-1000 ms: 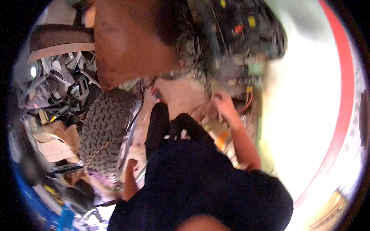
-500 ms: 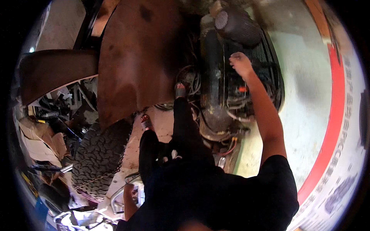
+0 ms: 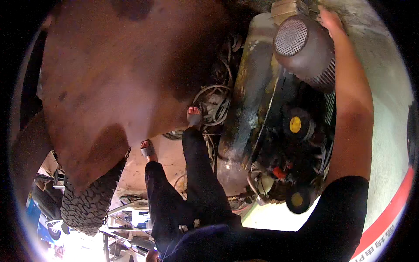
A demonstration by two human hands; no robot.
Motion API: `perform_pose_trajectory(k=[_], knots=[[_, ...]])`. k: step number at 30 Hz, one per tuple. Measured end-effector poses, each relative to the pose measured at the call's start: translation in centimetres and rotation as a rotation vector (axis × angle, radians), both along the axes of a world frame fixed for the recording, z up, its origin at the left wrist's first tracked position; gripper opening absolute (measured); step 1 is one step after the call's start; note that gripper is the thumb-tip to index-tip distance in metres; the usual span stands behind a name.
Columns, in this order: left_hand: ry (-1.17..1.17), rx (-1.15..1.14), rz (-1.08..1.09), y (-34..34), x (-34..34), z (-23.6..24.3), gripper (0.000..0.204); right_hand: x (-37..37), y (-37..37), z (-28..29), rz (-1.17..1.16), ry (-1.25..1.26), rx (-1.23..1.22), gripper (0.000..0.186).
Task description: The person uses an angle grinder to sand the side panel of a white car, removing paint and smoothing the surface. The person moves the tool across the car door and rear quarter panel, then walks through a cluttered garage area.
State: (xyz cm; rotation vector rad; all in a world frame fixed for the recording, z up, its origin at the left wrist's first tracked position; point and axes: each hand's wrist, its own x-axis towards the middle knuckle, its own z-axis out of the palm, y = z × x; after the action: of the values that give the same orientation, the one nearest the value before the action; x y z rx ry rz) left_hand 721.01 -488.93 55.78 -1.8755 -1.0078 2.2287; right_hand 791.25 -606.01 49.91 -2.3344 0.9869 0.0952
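My right arm stretches far forward past a dark ribbed electric motor [image 3: 310, 50]. At its end my right hand [image 3: 331, 22] is beside the grey wall, with fingers partly extended and nothing seen in them; whether they touch the wall I cannot tell. The motor sits on a worn, grimy tank [image 3: 246, 105] of what looks like an air compressor. Closer to me, round dark parts with a yellow centre [image 3: 295, 125] and a red piece [image 3: 279, 173] show beneath my arm. Only a bit of my left hand [image 3: 152, 256] shows at the lower edge, its fingers hidden.
A large rusty-brown sheet [image 3: 131, 65] fills the front left. Below it stands a chunky tyre [image 3: 85, 203] with a chain [image 3: 114, 190] alongside. Coiled hoses [image 3: 218, 107] lie by my right foot. A pale wall [image 3: 388, 118] with a red stripe [image 3: 388, 209] bounds the right.
My right hand has gone from above the machine, near the motor, to farther forward beyond it by the wall. My view has shifted, and my left hand has dropped mostly out of sight.
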Motion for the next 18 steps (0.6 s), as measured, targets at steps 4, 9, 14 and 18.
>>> perform_pose_trajectory(k=[4, 9, 14, 18], knots=[[-0.018, 0.101, 0.037, -4.6, 2.2, 1.1, 0.018, 2.7, -3.1, -3.7, 0.002, 0.055, 0.055, 0.082], [-0.035, 0.167, 0.02, -6.3, 6.7, 2.4, 0.019, 3.3, -4.5, -5.8, -0.005, 0.099, 0.034, 0.084], [-0.043, 0.194, -0.006, -6.9, 9.2, 3.2, 0.02, 4.1, -5.5, -6.0, 0.003, 0.139, -0.034, 0.085], [-0.061, 0.208, -0.019, -7.1, 11.1, 2.8, 0.021, 4.5, -7.8, -6.4, 0.002, 0.16, -0.09, 0.087]])
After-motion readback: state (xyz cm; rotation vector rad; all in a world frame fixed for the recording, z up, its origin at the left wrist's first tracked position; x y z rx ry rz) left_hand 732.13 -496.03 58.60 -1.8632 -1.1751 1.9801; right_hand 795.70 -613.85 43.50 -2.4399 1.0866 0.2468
